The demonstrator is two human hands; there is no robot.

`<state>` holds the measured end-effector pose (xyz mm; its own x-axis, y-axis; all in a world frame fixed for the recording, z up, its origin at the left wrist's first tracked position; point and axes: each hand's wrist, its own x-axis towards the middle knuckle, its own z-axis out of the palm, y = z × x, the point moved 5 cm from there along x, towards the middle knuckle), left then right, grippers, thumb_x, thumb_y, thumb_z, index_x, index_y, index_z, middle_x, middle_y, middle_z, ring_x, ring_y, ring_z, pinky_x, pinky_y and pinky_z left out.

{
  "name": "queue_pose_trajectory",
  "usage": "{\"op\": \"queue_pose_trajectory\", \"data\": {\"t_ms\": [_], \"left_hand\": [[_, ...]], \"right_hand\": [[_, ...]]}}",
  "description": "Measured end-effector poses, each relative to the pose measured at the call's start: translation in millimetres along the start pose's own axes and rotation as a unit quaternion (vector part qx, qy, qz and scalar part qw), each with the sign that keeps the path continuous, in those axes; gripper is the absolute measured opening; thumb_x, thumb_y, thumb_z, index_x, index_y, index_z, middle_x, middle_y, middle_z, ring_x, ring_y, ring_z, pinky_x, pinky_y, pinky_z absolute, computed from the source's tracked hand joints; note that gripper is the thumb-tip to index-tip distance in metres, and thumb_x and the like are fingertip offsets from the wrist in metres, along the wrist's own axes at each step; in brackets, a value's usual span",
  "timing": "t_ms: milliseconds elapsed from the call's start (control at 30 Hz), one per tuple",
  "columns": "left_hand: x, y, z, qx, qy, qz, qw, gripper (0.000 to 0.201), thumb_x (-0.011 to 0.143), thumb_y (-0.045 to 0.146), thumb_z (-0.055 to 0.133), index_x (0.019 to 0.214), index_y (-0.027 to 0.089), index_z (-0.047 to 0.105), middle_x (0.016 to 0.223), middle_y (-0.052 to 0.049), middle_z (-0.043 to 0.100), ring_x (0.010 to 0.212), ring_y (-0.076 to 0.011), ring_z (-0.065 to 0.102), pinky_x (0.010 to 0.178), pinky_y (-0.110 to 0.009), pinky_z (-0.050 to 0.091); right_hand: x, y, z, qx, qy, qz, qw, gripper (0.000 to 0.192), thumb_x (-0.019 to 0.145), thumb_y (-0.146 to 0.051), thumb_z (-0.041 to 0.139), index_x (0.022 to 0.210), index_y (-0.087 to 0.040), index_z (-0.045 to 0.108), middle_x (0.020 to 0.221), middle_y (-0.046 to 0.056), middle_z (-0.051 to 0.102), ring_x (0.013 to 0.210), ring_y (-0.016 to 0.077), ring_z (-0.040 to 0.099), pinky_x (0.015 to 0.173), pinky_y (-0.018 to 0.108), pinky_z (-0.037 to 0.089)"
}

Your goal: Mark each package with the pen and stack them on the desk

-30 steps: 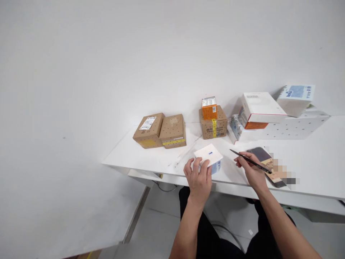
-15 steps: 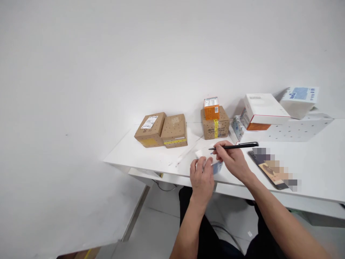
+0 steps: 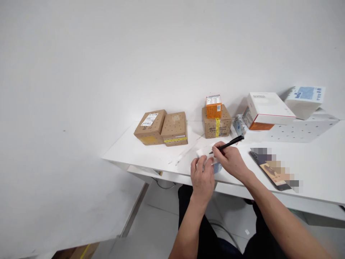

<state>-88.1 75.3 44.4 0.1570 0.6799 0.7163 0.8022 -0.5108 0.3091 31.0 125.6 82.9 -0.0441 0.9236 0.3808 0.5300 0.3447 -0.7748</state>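
My right hand [image 3: 232,162] is closed around a black pen [image 3: 232,141] in a writing grip. The pen slants, its tip pointing down and left at the top of a small white box [image 3: 204,151]. Whether the tip touches the surface I cannot tell. My left hand [image 3: 202,180] grips that box near the table's front edge, fingers curled over its near left part. A blue patch shows on the box's near side, between my two hands. Much of the box is hidden by my fingers.
Two brown cartons [image 3: 174,129] stand at the left of the white table [image 3: 151,156]. Behind my hands, an orange box [image 3: 214,109] sits on another carton [image 3: 215,131]. White boxes [image 3: 272,104] are stacked at right. A phone [image 3: 269,169], partly blurred out, lies right of my right hand.
The pen has tilted more steeply, and its tip has moved slightly down onto or close to the box top. My left hand keeps its grip on the box.
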Motion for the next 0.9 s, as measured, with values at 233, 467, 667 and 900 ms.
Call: {"op": "queue_pose_trajectory", "data": {"t_ms": [233,467,667,900], "left_hand": [[-1,-1,0.2,0.004,0.003,0.006,1.000,0.028,0.089,0.013,0.047,0.113,0.018,0.060,0.114,-0.011,0.058,0.106,-0.0254,0.048,0.093,-0.043,0.045],[0,1,-0.3,0.022,0.003,0.008,1.000,0.026,0.089,0.013,0.048,0.111,0.016,0.061,0.112,-0.011,0.059,0.104,-0.0250,0.050,0.092,-0.042,0.047],[3,3,-4.0,0.034,0.015,0.016,0.999,0.024,0.090,0.016,0.048,0.109,0.017,0.061,0.110,-0.011,0.061,0.103,-0.0230,0.052,0.092,-0.040,0.048],[4,3,-5.9,0.037,0.009,0.021,0.999,0.022,0.089,0.016,0.051,0.109,0.018,0.060,0.110,-0.010,0.059,0.103,-0.0230,0.052,0.091,-0.039,0.049]], "right_hand": [[0,-1,2,-0.011,-0.017,-0.005,1.000,0.028,0.086,-0.034,0.043,0.062,-0.022,0.047,0.063,0.001,0.062,0.053,0.0131,0.056,0.050,0.023,0.038],[0,2,2,-0.009,-0.011,-0.007,1.000,0.029,0.087,-0.033,0.043,0.061,-0.021,0.049,0.065,0.002,0.063,0.053,0.0129,0.056,0.051,0.024,0.038],[-3,7,0,0.098,0.015,0.039,0.994,0.029,0.086,-0.040,0.050,0.064,-0.020,0.052,0.063,0.000,0.060,0.051,0.0113,0.052,0.050,0.023,0.038],[-24,45,-31,0.220,0.201,0.154,0.942,0.033,0.088,-0.046,0.045,0.069,-0.020,0.052,0.049,-0.003,0.050,0.044,0.0109,0.045,0.045,0.023,0.035]]}}
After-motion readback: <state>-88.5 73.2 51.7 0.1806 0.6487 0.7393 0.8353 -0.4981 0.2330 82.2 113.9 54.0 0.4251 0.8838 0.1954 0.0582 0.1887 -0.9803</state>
